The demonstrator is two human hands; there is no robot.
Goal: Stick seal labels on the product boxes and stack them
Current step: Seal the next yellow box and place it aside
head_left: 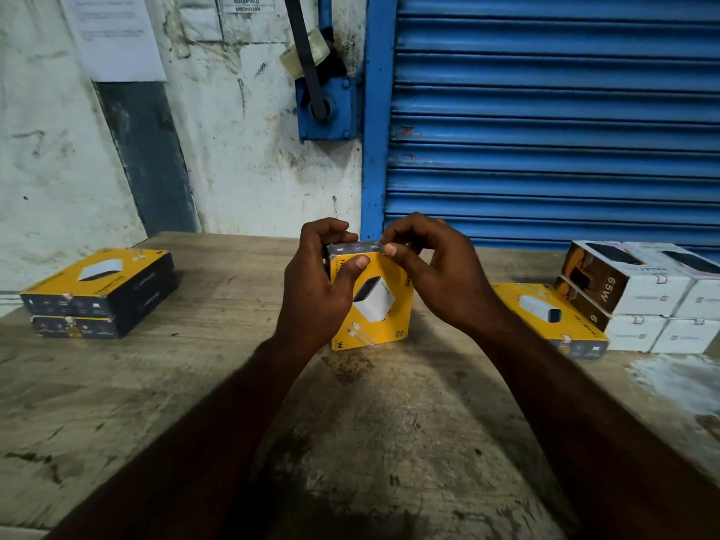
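Where the box stands: the yellow box (380, 302) is upright at the middle of the table (233, 383), its printed face, which pictures a white charger, turned to the camera and its dark narrow side on top. Whether its lower edge touches the wood cannot be told.
Left hand: the left hand (317, 282) grips the box's upper left corner, with the thumb flat on the yellow face and the fingers curled over the top and behind.
Right hand: the right hand (432, 267) has its thumb and forefinger pinched together at the top edge of the box, and the other fingers are bent above it.
Seal label: anything under the right fingertips is too small to make out.
Left side of table: two more yellow boxes lie flat as a stack (97, 294), well apart from the hands, with small seals visible on their dark front sides.
Right side of table: a single flat yellow box (545, 309) lies just beside a block of white boxes (643, 298) stacked two high.
Behind: a blue roller shutter (545, 111) and a stained white wall (233, 169). A roll of clear tape (307, 52) hangs by the shutter frame and a paper notice (117, 33) is stuck to the wall.
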